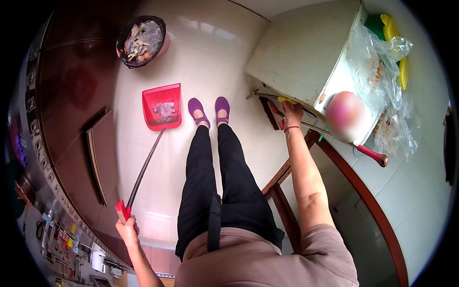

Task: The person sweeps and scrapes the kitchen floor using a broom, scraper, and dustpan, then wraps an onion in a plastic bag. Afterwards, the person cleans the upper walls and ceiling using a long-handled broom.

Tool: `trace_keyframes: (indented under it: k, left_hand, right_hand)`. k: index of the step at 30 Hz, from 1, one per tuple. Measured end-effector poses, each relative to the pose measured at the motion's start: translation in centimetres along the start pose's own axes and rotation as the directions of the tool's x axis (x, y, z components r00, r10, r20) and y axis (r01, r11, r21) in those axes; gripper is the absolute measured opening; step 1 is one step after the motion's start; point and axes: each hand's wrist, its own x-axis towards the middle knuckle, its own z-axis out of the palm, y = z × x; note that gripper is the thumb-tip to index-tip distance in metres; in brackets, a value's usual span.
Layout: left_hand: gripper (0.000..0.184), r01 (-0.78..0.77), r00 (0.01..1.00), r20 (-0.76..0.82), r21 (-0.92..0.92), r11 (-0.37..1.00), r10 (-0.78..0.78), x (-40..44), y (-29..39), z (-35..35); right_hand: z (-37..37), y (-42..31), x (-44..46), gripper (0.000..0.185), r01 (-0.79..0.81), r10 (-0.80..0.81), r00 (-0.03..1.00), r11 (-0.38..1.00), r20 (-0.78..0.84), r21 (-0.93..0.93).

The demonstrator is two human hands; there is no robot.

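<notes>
My left hand point(127, 231) is wrapped around the red grip of a long-handled dustpan. The red pan point(149, 101) rests on the floor, with clear plastic scraps and other litter inside. My right hand point(292, 115) is closed at the lower end of a broom point(271, 114), close beside the white cabinet. The broom has dark bristles and a red head; its pole runs right to a red grip point(373, 155). A thin pole with a yellow part point(285, 99) passes by my right fingers, which partly hide the contact.
A bin point(165, 45) lined with a black bag holds rubbish. The white cabinet point(301, 52) carries clear plastic bags point(377, 62) and a blurred round pink item point(345, 116). A brown door frame point(354, 177) stands at right; dark red cabinets point(76, 95) line the left.
</notes>
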Motion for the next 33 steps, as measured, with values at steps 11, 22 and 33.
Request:
trace_keyframes:
  k: [11, 22, 33]
  left_hand:
    - [0.007, -0.019, 1.000, -0.007, 0.026, 0.999, 0.020, 0.4, -0.9, -0.2]
    - [0.020, -0.016, 1.000, 0.003, 0.006, 1.000, 0.016, 0.3, -0.7, -0.1]
    - [0.026, -0.031, 0.999, -0.018, 0.048, 0.998, 0.032, -0.4, 0.0, 0.5]
  right_hand:
    - [0.9, -2.0, -1.4, 0.019, -0.065, 0.068, 0.998, 0.981, -0.010, 0.185]
    - [-3.6, 5.0, -2.9, 0.052, -0.184, 0.184, 0.979, 0.983, 0.084, -0.006]
    - [-21.1, 3.3, -0.5, 0.052, -0.135, 0.428, 0.898, 0.494, -0.105, 0.859]
